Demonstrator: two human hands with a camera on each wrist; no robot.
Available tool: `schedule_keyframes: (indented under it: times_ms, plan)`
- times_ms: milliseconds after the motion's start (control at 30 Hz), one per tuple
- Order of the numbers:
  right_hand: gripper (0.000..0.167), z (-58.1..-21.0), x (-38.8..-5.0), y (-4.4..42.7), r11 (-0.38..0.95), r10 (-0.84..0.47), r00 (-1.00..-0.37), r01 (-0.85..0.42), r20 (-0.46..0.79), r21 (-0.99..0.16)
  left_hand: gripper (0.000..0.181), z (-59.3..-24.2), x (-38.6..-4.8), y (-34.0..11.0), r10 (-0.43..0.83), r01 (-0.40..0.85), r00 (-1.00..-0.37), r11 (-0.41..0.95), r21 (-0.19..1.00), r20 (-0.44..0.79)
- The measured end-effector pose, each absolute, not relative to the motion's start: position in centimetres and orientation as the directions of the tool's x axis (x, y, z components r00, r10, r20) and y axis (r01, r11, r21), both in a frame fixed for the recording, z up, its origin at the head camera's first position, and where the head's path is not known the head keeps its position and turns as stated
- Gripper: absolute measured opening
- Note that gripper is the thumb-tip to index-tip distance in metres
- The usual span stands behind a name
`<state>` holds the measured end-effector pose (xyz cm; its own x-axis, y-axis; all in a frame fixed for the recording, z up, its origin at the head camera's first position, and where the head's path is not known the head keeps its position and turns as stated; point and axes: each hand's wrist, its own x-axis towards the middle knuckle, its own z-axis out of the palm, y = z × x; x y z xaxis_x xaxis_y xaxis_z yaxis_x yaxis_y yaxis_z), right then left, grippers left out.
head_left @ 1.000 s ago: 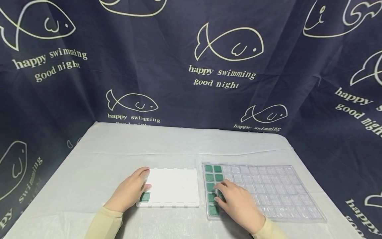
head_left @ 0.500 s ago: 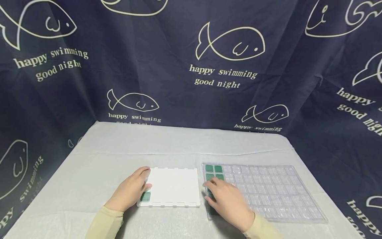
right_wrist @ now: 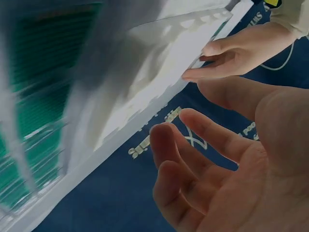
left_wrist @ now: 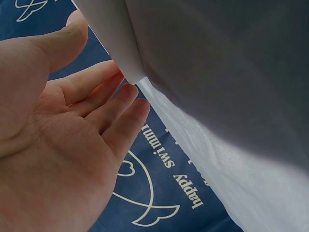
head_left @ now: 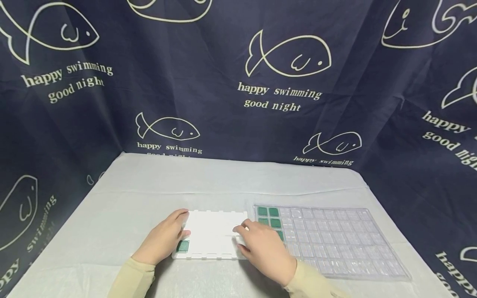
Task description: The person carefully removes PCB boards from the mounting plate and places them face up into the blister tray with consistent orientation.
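Observation:
A flat white tray (head_left: 212,231) with notched long edges lies at the table's front middle. At its near left corner sits a small green grid-patterned square (head_left: 182,246). My left hand (head_left: 165,236) rests along the tray's left end, thumb at the edge. In the left wrist view its fingers (left_wrist: 116,116) are fairly straight, their tips by the tray's corner. Over the right end of the tray is my right hand (head_left: 262,247). Its fingers (right_wrist: 164,140) are loosely bent, and the right wrist view shows nothing between them; the head view hides part of that gap.
Right of the white tray lies a clear plastic compartment tray (head_left: 335,240). Green squares (head_left: 273,212) fill cells at its left end, some hidden by my right hand. A white cloth (head_left: 223,178) covers the table. Dark blue fish-print curtains (head_left: 208,82) stand behind and at both sides.
My right hand has moved left, from the green squares in the clear tray to the white tray's right end. My left hand has stayed at the left end.

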<state>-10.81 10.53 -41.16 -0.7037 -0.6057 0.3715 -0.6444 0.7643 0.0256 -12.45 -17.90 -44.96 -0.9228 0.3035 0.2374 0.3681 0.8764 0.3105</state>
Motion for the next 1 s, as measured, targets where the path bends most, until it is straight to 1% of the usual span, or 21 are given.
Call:
schedule_keyframes:
  times_ms: [200, 433, 733, 1000]
  plan:
    - [0.03, -40.6, -10.9, 8.3, 0.744, -0.641, -0.691, -0.666, 0.335, 0.049, 0.053, -44.9, -12.5, -18.0, 0.302, 0.365, -0.925, 0.873, 0.323, 0.23]
    - [0.028, -40.3, -10.9, 5.7, 0.723, -0.67, -0.674, -0.688, 0.313, 0.065, 0.052, -45.1, -12.7, -18.3, 0.305, 0.356, -0.932, 0.871, 0.339, 0.194]
    - [0.027, -40.9, -11.0, 2.8, 0.681, -0.719, -0.626, -0.72, 0.302, 0.129, 0.049, -45.2, -12.8, -18.5, 0.306, 0.347, -0.937, 0.869, 0.352, 0.168]
    - [0.026, -41.9, -11.1, 0.6, 0.667, -0.733, -0.609, -0.73, 0.302, 0.149, 0.048, -45.3, -12.8, -18.7, 0.301, 0.337, -0.941, 0.864, 0.373, 0.153]
